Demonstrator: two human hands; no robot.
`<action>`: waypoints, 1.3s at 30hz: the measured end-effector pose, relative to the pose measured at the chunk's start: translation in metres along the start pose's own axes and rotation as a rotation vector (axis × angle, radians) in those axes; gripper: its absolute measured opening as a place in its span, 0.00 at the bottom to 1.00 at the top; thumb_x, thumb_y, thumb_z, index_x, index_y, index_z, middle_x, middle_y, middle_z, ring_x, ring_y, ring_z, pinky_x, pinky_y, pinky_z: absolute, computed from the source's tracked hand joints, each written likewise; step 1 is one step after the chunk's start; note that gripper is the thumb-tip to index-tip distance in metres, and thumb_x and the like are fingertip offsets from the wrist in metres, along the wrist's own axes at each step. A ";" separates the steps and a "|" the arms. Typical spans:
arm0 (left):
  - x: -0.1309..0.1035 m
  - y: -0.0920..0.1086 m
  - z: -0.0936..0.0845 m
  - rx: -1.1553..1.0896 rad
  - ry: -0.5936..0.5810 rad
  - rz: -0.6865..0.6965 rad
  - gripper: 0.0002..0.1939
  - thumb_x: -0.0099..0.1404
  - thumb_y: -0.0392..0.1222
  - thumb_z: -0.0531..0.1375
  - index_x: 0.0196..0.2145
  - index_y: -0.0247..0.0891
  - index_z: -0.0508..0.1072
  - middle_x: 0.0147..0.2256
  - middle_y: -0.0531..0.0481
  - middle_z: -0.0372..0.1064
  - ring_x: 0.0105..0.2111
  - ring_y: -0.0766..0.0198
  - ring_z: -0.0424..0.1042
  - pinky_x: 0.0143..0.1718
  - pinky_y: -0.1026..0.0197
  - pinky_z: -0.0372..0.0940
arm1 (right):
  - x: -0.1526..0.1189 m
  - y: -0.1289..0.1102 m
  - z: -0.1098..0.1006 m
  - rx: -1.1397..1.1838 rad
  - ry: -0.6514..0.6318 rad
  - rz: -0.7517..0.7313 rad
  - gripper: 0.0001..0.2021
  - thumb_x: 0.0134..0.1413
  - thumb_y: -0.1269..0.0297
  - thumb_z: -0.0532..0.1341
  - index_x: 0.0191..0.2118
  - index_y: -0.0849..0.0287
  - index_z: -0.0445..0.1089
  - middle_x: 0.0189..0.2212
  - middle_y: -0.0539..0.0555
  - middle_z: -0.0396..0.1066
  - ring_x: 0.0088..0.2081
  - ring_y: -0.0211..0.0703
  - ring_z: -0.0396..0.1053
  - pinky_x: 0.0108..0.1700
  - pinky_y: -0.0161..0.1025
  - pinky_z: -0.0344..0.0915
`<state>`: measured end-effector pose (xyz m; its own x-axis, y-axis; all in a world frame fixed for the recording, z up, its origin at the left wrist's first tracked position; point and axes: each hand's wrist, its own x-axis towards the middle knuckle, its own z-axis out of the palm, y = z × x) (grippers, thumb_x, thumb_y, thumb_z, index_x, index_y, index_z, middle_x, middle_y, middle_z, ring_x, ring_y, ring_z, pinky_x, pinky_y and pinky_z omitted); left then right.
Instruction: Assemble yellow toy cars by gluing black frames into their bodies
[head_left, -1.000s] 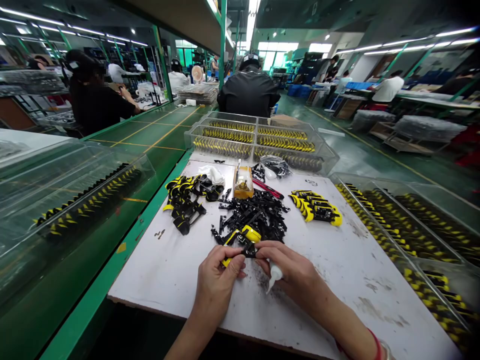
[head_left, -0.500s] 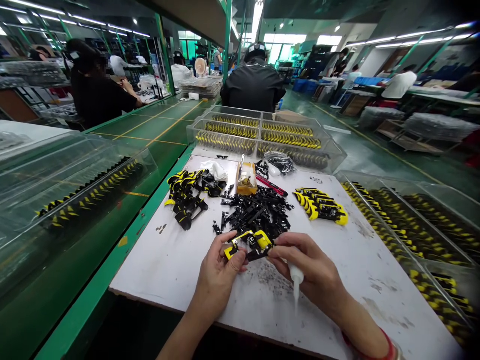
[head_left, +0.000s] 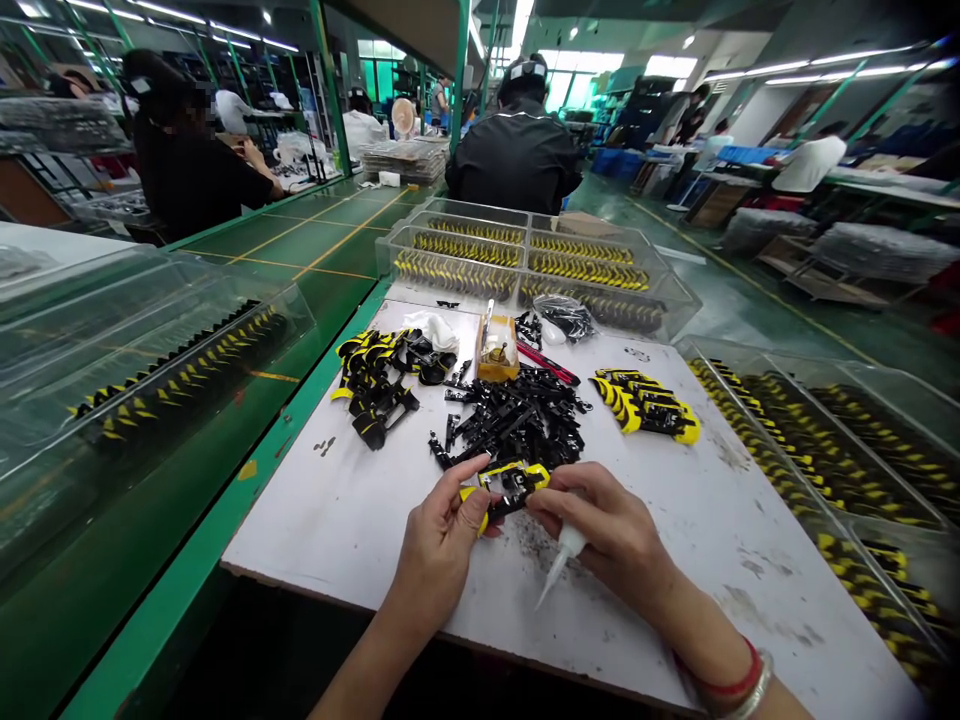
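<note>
My left hand (head_left: 442, 525) is closed round one end of a black and yellow plastic part (head_left: 510, 490), held just above the white board (head_left: 330, 540). My right hand (head_left: 607, 520) holds a small white nozzle bottle (head_left: 570, 545) in its curled fingers, the thin tip pointing down and left. The thumb and forefinger of that hand also touch the right end of the part. Right behind the part is a heap of small black plastic pieces (head_left: 525, 415). Most of the bottle's body is hidden in my palm.
Black and yellow parts lie in a pile (head_left: 375, 380) on the left and a row (head_left: 649, 405) on the right. A small box (head_left: 497, 362) stands behind the heap. Filled clear trays (head_left: 525, 265) surround the board. A person in dark clothes (head_left: 517, 150) sits ahead.
The part has been turned in my hands and its right end tilted. The bottle's nozzle has swung from pointing straight down to pointing down and left.
</note>
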<state>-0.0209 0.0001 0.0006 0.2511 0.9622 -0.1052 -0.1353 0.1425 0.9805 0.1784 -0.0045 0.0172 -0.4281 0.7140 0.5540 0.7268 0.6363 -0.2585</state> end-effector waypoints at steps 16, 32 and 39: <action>0.002 -0.003 0.002 0.075 0.040 -0.041 0.23 0.65 0.53 0.54 0.53 0.40 0.67 0.29 0.51 0.74 0.27 0.62 0.75 0.31 0.62 0.69 | 0.006 -0.003 0.000 0.092 -0.101 0.108 0.07 0.57 0.73 0.55 0.34 0.58 0.70 0.34 0.55 0.63 0.33 0.38 0.66 0.33 0.35 0.66; 0.008 -0.002 0.002 -0.040 -0.004 -0.111 0.22 0.64 0.52 0.55 0.51 0.37 0.69 0.23 0.51 0.74 0.23 0.61 0.75 0.26 0.60 0.72 | -0.003 -0.001 0.004 -0.062 -0.118 0.032 0.07 0.56 0.72 0.55 0.36 0.57 0.69 0.35 0.54 0.64 0.33 0.38 0.66 0.33 0.33 0.65; 0.010 -0.002 0.002 -0.075 -0.016 -0.131 0.21 0.64 0.50 0.56 0.51 0.36 0.69 0.23 0.52 0.72 0.23 0.62 0.75 0.27 0.61 0.73 | 0.000 -0.003 0.003 -0.088 -0.126 0.004 0.05 0.55 0.74 0.56 0.36 0.58 0.68 0.35 0.54 0.64 0.33 0.37 0.65 0.32 0.32 0.63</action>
<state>-0.0163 0.0092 -0.0024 0.2866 0.9304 -0.2286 -0.1711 0.2845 0.9433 0.1744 -0.0057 0.0161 -0.4853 0.7508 0.4481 0.7703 0.6096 -0.1871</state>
